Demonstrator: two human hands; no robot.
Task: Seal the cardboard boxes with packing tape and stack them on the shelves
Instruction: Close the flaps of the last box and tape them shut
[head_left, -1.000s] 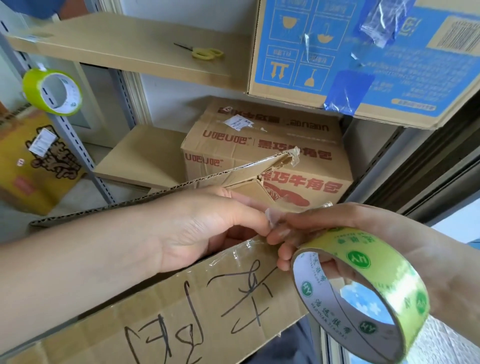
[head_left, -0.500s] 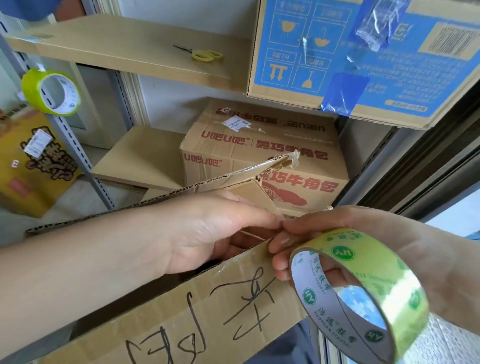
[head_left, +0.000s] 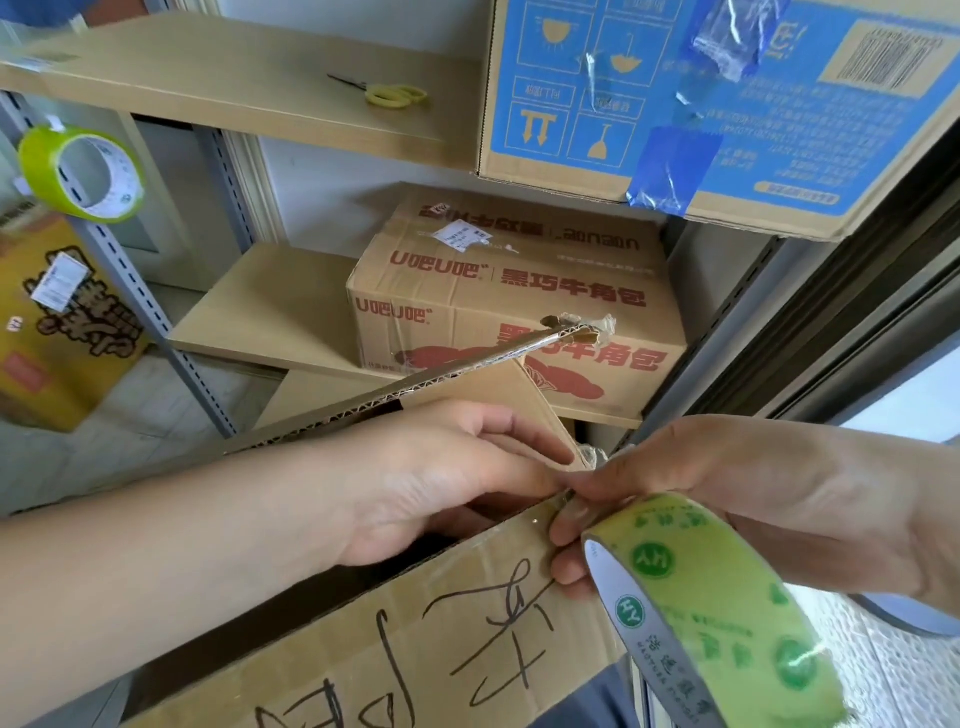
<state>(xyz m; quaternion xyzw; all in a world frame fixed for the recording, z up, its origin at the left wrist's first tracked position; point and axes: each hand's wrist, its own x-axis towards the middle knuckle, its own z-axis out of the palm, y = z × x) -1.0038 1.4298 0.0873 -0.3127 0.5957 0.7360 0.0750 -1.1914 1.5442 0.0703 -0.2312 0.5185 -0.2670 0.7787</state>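
Note:
An open cardboard box (head_left: 467, 634) with black handwriting on its near flap fills the bottom of the view; its far flap (head_left: 415, 379) stands up. My right hand (head_left: 769, 499) grips a yellow-green roll of packing tape (head_left: 727, 623) at the near flap's right corner. My left hand (head_left: 431, 483) reaches over the box and pinches the tape's free end at that same corner, thumb and finger meeting my right fingertips. The box's inside is hidden by my left arm.
A brown box with red print (head_left: 519, 312) sits on the lower shelf (head_left: 270, 312). A blue-printed box (head_left: 727, 104) and yellow scissors (head_left: 395, 96) lie on the upper shelf (head_left: 234, 78). A second tape roll (head_left: 83, 174) hangs on the left upright. A yellow box (head_left: 57, 322) stands on the floor.
Both hands and the tape roll have shifted slightly down and right toward the flap's corner. The pinched tape end now sits at the flap's edge.

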